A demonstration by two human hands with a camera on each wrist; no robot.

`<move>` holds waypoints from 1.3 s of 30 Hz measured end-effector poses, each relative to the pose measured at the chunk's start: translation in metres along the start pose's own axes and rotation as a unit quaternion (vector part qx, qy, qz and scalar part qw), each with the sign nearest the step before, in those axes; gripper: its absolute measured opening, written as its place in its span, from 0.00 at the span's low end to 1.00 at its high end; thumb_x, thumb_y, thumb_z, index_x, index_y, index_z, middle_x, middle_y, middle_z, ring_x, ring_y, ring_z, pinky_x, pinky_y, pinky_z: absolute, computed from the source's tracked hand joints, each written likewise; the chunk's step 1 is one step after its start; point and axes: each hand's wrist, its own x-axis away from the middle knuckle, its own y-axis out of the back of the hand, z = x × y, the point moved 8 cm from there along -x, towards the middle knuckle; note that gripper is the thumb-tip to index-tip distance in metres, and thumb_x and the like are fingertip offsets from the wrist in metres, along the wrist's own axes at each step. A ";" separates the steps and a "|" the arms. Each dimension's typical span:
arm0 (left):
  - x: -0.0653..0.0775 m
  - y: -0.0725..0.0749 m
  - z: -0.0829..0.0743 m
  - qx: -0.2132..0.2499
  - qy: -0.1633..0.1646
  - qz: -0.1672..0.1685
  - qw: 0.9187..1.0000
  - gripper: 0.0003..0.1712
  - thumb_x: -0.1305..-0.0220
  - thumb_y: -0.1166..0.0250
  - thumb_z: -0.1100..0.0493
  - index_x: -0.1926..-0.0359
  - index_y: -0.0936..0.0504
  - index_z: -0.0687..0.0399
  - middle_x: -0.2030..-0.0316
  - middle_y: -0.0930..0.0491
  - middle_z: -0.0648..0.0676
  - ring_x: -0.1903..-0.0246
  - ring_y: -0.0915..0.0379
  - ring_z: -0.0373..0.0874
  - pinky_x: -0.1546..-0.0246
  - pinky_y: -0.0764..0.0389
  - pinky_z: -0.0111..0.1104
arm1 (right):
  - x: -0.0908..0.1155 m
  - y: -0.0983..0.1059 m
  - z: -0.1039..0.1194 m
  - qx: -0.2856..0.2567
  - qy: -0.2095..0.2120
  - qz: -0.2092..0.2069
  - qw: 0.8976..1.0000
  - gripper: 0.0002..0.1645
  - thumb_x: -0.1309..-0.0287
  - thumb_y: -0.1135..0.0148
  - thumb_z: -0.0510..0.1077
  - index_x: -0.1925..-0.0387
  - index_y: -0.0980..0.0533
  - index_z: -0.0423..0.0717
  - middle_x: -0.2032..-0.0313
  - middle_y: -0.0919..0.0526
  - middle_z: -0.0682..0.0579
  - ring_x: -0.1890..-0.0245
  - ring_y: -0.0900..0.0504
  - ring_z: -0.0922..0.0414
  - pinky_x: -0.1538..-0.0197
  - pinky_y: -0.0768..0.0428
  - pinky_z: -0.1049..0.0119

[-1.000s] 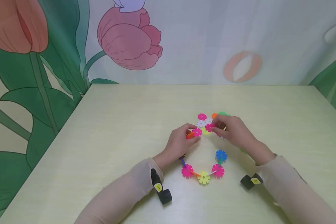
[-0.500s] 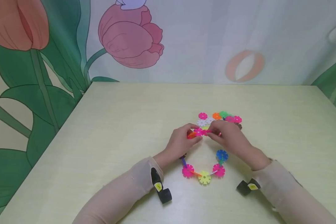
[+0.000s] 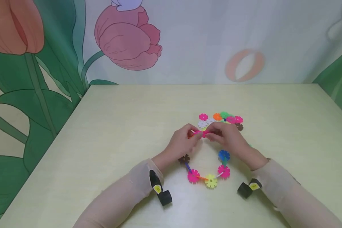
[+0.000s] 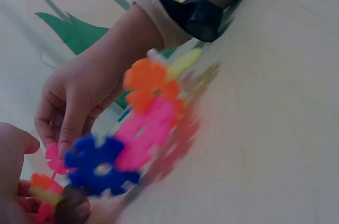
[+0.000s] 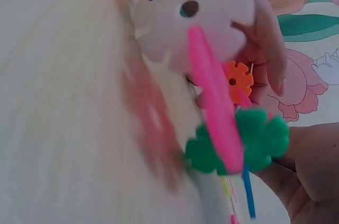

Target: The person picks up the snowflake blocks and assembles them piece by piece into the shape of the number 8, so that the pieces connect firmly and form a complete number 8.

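Pinched in my right hand (image 3: 229, 136) is a pink notched plastic disc (image 3: 204, 134), pressed against the pink end of a chain of interlocking discs. My left hand (image 3: 180, 143) grips that end of the chain, its fingers partly covering an orange disc. Toward me the chain curves over the table through a brown disc (image 3: 184, 159), a pink one, a yellow disc (image 3: 211, 181), another pink one and a blue disc (image 3: 224, 155). Close up in the left wrist view are the blue disc (image 4: 100, 166) and an orange disc (image 4: 151, 86). Whether the two pink discs interlock is hidden by fingertips.
Behind my hands lies a loose group of discs, among them an orange disc (image 3: 217, 117), a green disc (image 3: 225, 114) and a white disc (image 3: 202, 124). The pale table (image 3: 131, 120) ends at a flower-patterned backdrop (image 3: 188, 41).
My right hand has moved left and slightly toward me, bringing its pink disc from apart to touching the chain's end. My left hand keeps its hold; the near curve of the chain has shifted a little.
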 end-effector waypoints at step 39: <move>-0.001 0.003 -0.006 -0.098 -0.071 0.000 0.993 0.11 0.34 0.39 0.57 0.51 0.22 0.44 0.55 0.22 0.49 0.57 0.29 0.42 0.59 0.24 0.28 | 0.003 0.027 -0.046 0.130 -0.139 0.117 0.975 0.19 0.50 0.29 0.41 0.57 0.23 0.39 0.63 0.18 0.43 0.61 0.22 0.49 0.57 0.21 0.55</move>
